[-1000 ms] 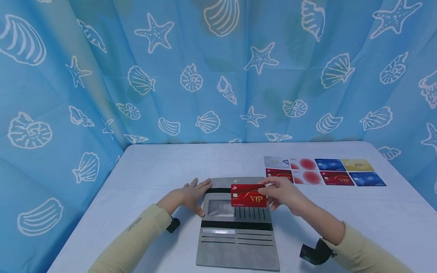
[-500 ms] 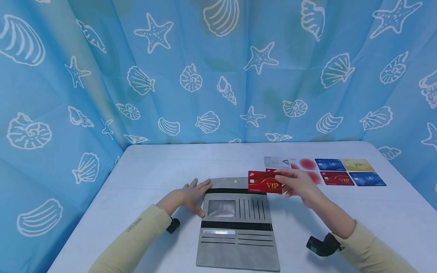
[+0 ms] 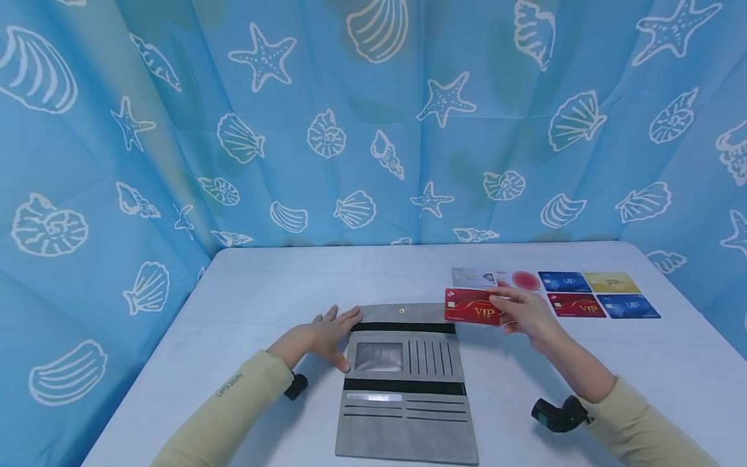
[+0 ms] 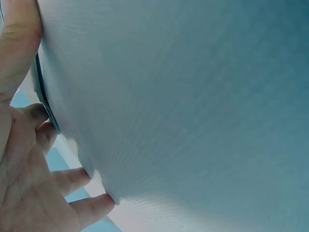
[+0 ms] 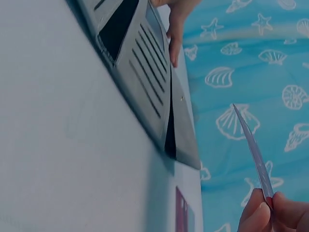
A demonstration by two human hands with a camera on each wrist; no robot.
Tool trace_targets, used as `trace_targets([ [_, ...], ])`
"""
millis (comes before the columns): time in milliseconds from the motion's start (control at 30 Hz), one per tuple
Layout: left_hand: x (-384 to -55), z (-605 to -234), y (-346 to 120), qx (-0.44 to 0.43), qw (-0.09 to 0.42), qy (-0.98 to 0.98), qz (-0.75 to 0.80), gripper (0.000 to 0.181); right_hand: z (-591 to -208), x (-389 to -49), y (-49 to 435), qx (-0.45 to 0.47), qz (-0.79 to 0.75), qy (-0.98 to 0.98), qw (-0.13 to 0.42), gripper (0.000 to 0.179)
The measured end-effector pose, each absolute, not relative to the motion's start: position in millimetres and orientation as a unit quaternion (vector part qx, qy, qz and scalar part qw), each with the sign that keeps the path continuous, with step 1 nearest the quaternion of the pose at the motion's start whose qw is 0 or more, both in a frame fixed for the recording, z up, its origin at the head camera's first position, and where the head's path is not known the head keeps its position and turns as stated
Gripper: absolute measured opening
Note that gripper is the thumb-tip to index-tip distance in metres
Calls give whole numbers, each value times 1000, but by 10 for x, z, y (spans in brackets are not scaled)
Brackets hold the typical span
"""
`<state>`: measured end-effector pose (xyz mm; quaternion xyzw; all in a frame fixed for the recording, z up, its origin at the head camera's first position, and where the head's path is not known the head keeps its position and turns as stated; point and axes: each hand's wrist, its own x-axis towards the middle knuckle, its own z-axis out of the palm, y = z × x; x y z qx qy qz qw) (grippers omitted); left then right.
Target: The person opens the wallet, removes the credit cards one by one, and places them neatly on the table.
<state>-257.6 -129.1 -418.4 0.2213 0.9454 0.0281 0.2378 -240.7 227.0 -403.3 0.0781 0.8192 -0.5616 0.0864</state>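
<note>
In the head view my right hand [image 3: 530, 316] pinches a red VIP card [image 3: 473, 307] by its right end, above the upper right corner of an unfolded grey wallet [image 3: 408, 441]. The right wrist view shows that card [image 5: 256, 154] nearly edge-on between thumb and fingers [image 5: 256, 217]. My left hand [image 3: 318, 336] rests with spread fingers at the wallet's upper left edge, and its fingertips touch the table in the left wrist view. The wallet lies flat with a clear window [image 3: 379, 357] and several card slots [image 3: 430, 358] showing.
Behind and right of the held card, several cards lie in two rows: silver [image 3: 471, 277], blue [image 3: 563, 281], gold [image 3: 611, 282], another red one [image 3: 576, 305] and more. A white cloth covers the table [image 3: 280, 279]. A blue shell-patterned curtain [image 3: 373, 130] hangs behind it.
My right hand has carried the red card right and away from me, from over the wallet's slots to its upper right corner. The left hand and the wallet stay put.
</note>
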Motion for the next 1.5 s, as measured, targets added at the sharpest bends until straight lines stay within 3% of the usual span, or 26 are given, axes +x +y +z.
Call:
trace_targets([
  [400, -2568, -4184, -1293, 218, 237, 947, 26, 105, -4162, -2480, 2425, 87, -557, 821, 84, 60],
  [900, -2585, -4190, -1304, 222, 240, 945, 28, 105, -4269, -2534, 2526, 75, -551, 822, 119, 51],
  [1500, -2583, -4194, -1305, 220, 241, 945, 26, 105, -4364, -2519, 2408, 77, -447, 880, 138, 45],
])
